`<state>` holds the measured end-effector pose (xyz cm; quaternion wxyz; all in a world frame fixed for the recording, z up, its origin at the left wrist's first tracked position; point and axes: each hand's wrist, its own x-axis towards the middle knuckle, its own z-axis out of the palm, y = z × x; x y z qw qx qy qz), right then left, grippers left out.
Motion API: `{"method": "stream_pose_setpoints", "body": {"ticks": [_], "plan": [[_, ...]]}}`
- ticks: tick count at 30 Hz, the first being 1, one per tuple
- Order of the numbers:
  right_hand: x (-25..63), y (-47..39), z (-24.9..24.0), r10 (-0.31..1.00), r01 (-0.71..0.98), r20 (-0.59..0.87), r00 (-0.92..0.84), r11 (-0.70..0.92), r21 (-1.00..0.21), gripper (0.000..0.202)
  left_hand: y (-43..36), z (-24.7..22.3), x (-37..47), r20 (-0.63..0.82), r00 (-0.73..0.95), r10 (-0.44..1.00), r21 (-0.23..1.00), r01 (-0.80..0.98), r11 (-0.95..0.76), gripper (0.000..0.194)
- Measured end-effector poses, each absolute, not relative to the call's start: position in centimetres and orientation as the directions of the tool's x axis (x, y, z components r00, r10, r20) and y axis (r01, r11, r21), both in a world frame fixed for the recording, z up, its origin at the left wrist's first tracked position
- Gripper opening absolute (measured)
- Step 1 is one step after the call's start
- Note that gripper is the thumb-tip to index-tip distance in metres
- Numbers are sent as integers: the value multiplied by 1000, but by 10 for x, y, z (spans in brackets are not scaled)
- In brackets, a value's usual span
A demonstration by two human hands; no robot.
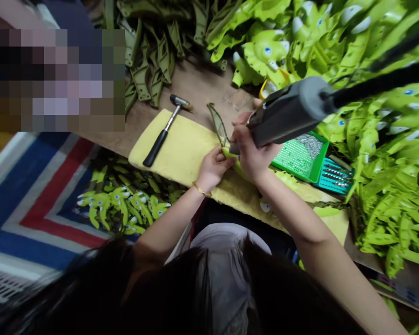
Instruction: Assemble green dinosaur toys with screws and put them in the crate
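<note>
My right hand (249, 151) is wrapped round a dark grey power screwdriver (286, 111) with a black cable. Its tip points down at a lime-green plastic piece (242, 171) on the yellow foam mat (185, 153). Fingers of my left hand (214, 168) pinch the near end of that piece, close beside the tool's tip. An olive-green curved part (218, 122) rises just behind my fingers and seems to touch the lime piece; the exact contact is hidden. A hammer (165, 130) with a black handle lies on the mat to the left.
A green tray (295, 158) with small metal pieces and a teal tray (335, 176) sit right of my right hand. Lime-green parts (377, 139) are heaped along the right, olive parts (157, 60) at the back. More parts lie below left, beside a striped cloth (38, 200). A blurred person (80, 28) is at upper left.
</note>
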<state>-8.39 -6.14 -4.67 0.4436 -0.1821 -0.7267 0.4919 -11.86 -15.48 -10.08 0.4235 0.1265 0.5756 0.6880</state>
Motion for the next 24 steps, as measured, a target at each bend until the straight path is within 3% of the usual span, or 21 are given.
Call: {"method": "stream_pose_setpoints", "body": {"ticks": [2, 4, 6, 8, 10, 14, 16, 17, 19, 22, 24], "plan": [[-83, -51, -39, 748, -258, 504, -432, 432, -864, 37, -165, -94, -121, -212, -703, 679, 976, -180, 119, 41], [-75, -27, -32, 774, -295, 555, -306, 477, -828, 34, -172, -83, -120, 67, -702, 709, 930, 301, 209, 51], [-57, 8, -28, 776, -253, 611, -154, 567, -784, 36, -172, -71, -114, 252, -420, 872, 676, 721, 152, 57], [-30, 43, -22, 755, -140, 648, -100, 634, -761, 40, -163, -62, -104, 221, -97, 971, 437, 899, -10, 56], [1, 66, -12, 695, 23, 702, -155, 713, -700, 45, -148, -55, -95, 156, 65, 986, 305, 946, -111, 48], [40, 57, 9, 363, 250, 932, -1, 902, -351, 35, -133, -38, -98, 107, 233, 967, 170, 954, -249, 31], [34, 44, 11, 209, 219, 944, -254, 963, -155, 29, -143, -24, -107, 107, 272, 956, 103, 954, -282, 28], [25, 40, 8, 150, 178, 870, -470, 981, -73, 27, -152, -16, -113, 116, 271, 955, 63, 958, -280, 26], [-1, 46, -1, 89, 134, 579, -811, 990, 36, 28, -178, 2, -125, 150, 253, 956, -21, 967, -253, 20], [-37, 79, -20, 174, 212, 242, -954, 967, 139, 35, -226, 23, -146, 208, 202, 957, -132, 975, -177, 17], [-49, 107, -28, 210, 236, 150, -966, 954, 185, 39, -261, 29, -160, 246, 143, 959, -160, 981, -106, 21]]}}
